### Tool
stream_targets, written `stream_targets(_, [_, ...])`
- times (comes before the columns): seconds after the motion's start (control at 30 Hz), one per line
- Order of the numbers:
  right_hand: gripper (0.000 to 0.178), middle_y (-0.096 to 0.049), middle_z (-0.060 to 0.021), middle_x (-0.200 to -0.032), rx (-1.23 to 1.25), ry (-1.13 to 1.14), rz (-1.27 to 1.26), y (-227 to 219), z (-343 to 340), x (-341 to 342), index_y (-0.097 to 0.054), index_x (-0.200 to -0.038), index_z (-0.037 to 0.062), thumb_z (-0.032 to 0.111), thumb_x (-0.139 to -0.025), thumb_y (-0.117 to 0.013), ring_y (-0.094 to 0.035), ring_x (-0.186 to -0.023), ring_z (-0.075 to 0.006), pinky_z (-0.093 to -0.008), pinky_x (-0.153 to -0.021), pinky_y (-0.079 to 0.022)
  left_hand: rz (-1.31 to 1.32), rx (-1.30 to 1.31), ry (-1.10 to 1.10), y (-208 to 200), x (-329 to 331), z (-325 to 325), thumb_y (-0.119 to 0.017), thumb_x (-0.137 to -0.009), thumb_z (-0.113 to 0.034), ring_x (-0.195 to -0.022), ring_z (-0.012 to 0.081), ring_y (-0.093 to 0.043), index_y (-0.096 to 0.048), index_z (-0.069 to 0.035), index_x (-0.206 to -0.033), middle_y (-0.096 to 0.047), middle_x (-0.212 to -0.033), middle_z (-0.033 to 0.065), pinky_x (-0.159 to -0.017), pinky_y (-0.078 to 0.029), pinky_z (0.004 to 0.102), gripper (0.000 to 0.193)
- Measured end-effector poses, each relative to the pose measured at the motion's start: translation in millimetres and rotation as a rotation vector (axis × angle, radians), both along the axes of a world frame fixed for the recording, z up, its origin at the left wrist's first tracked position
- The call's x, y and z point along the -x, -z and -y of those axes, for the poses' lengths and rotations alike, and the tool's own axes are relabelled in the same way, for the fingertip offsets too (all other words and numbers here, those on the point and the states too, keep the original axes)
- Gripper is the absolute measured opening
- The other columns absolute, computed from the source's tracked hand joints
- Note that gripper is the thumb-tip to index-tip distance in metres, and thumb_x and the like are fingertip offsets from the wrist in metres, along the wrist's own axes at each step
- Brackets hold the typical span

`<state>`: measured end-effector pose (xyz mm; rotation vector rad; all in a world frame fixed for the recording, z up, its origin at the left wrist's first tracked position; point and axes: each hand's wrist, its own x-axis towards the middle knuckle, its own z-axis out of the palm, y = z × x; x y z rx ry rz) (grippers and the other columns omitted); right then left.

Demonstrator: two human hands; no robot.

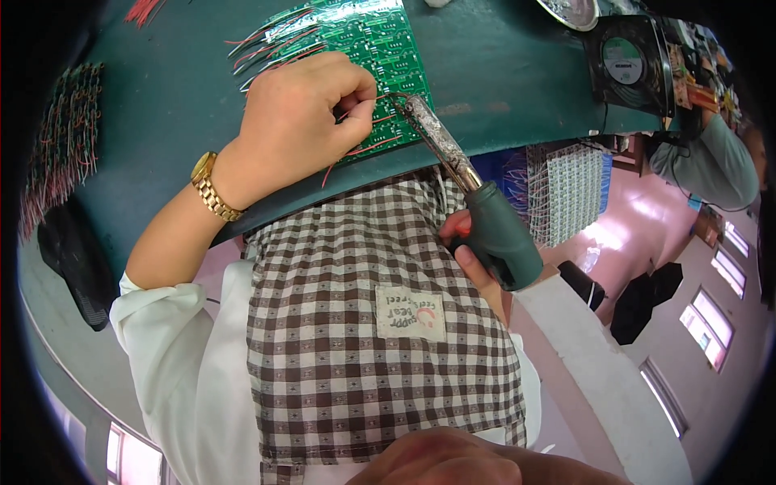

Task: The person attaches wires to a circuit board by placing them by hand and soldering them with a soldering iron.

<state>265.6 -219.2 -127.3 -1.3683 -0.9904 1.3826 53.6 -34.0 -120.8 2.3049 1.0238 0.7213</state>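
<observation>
The left hand (299, 105) was over the green board (396, 61) — thumb and forefinger closed on a thin red wire (381, 98). The board lay on the table (501, 73), near its front edge. The right hand (478, 273) gripped the iron (505, 238) by its handle, the tip just beside the wire — whether touching, I could not tell. A fan (626, 65) stood well to the right.

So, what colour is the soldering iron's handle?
The handle is dark green; it shows best in the head view, the only one.
</observation>
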Motion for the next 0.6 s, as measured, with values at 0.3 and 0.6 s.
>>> stream_targets(0.3, [0.030,-0.059,-0.0072,-0.094,0.010,-0.008,-0.044,-2.5,2.1,2.4,-0.060,-0.108,0.0010,0.019,-0.085,-0.068,-0.055,-0.080,-0.0132,-0.0273,-0.072,-0.045,0.007,-0.040,0.010,0.5,6.4,0.5,-0.069,-0.072,-0.008,-0.059,0.0164,-0.063,-0.065,-0.008,-0.075,-0.062,-0.069,0.0019,-0.050,-0.047,0.0298,0.005])
stream_targets(0.6, [0.034,-0.061,-0.0087,-0.098,-0.037,0.101,-0.071,2.1,5.2,10.0,-0.058,-0.112,0.0004,0.021,-0.087,-0.068,-0.055,-0.079,-0.0132,-0.0284,-0.074,-0.046,0.003,-0.044,0.020,2.9,8.2,-1.4,-0.069,-0.072,-0.008,-0.059,0.0169,-0.063,-0.065,-0.008,-0.075,-0.062,-0.069,0.0021,-0.051,-0.048,0.0298,0.005])
